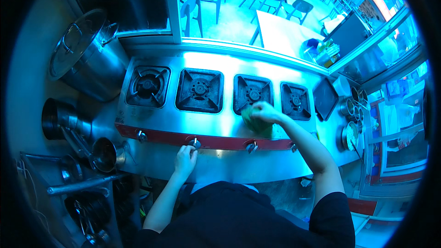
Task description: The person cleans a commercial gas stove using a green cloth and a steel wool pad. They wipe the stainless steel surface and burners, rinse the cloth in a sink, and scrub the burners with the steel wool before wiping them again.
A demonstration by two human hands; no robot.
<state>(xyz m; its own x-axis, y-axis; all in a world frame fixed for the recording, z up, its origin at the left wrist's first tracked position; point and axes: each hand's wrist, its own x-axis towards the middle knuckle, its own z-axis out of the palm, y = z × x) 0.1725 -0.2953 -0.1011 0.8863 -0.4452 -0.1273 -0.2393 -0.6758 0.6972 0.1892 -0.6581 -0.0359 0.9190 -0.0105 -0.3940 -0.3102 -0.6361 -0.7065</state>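
Observation:
A steel gas stove [158, 119] with several square burners spans the view before me. My right hand [264, 112] grips a green cloth [256, 124] at the front edge of the third burner from the left [254, 91]; the cloth hangs over the steel top. My left hand [186, 160] is at the stove's front, its fingertips at the second control knob [195, 143] on the red strip [220, 142]. Whether those fingers grip the knob is not plain. Another knob [251, 147] sits below the cloth.
A large lidded stockpot [100, 65] stands left of the stove, with saucepans [57, 119] and a ladle-like pan [104, 154] nearer me. A black tray [325, 99] and small steel pots [348, 106] are on the right. A window frame [255, 51] runs behind the burners.

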